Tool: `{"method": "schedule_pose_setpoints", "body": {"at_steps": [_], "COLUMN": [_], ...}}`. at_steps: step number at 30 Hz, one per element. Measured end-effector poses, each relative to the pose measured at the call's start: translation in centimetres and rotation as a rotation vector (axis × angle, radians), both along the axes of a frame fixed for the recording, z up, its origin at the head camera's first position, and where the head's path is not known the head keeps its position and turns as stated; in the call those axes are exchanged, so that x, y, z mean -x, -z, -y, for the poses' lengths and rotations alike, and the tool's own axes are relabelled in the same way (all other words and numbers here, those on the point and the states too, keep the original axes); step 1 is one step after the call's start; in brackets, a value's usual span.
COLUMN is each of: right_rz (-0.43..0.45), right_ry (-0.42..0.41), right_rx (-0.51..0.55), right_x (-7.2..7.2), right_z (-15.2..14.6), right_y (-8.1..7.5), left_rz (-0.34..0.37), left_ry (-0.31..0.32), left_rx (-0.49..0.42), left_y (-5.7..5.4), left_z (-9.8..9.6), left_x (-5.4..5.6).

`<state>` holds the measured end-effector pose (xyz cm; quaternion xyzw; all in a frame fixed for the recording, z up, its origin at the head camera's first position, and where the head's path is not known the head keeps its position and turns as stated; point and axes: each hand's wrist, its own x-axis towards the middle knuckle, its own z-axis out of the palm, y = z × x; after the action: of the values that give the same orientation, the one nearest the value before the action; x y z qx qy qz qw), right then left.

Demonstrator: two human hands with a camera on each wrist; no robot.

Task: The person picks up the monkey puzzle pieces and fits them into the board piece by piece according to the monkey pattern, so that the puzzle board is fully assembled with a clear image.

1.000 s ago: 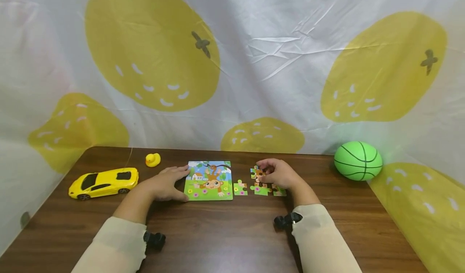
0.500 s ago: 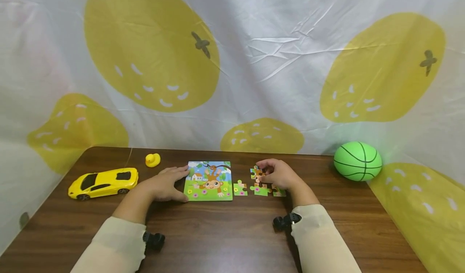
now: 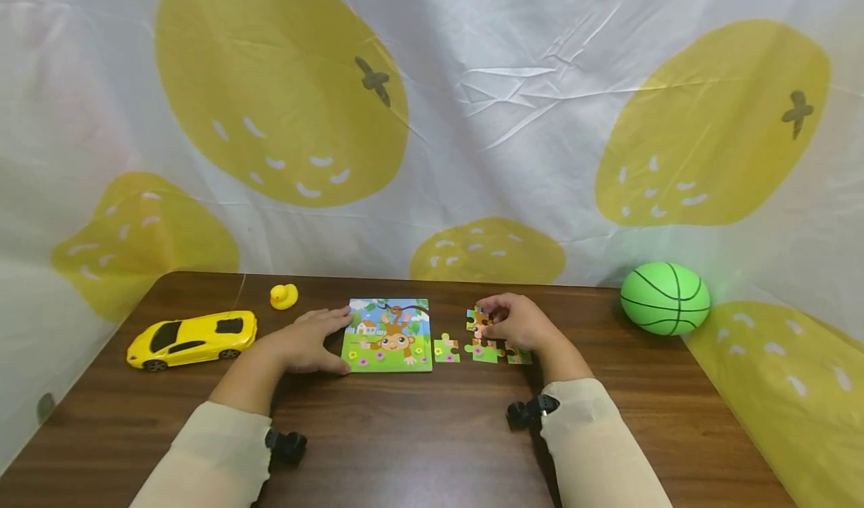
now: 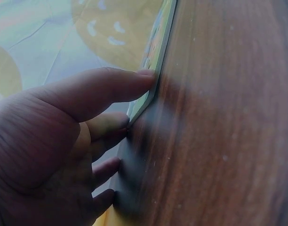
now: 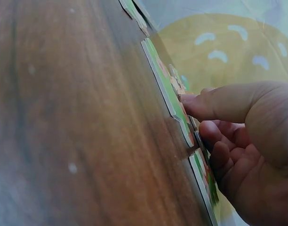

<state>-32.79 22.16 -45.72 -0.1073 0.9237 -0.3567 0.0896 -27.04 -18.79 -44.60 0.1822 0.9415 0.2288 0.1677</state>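
Right of the monkey board (image 3: 388, 335), a person's right hand (image 3: 523, 320) pinches a puzzle piece (image 3: 478, 319), apparently fitting it (careful alignment seems needed next), the wide-spread left hand (image 3: 307, 343) touching the board's left edge.

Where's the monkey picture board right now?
In the head view, the monkey picture board lies just left of centre on the table, between the left hand, touching its left edge, and the puzzle pieces.

Yellow-patterned white cloth (image 3: 472, 170) backs a brown table (image 3: 405, 433).
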Motion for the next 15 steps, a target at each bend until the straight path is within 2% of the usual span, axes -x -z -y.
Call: {"method": "schedule_pose_setpoints", "body": {"at_steps": [15], "right_rz": [-0.070], "right_ry": [-0.032], "right_rx": [0.000], "right_x": [-0.05], "right_z": [0.22], "right_y": [-0.45], "left_rz": [0.008], "left_ry": [-0.015], "left_rx": [-0.007], "left_y": [0.05], "left_z": [0.11], "left_x": [-0.06]}}
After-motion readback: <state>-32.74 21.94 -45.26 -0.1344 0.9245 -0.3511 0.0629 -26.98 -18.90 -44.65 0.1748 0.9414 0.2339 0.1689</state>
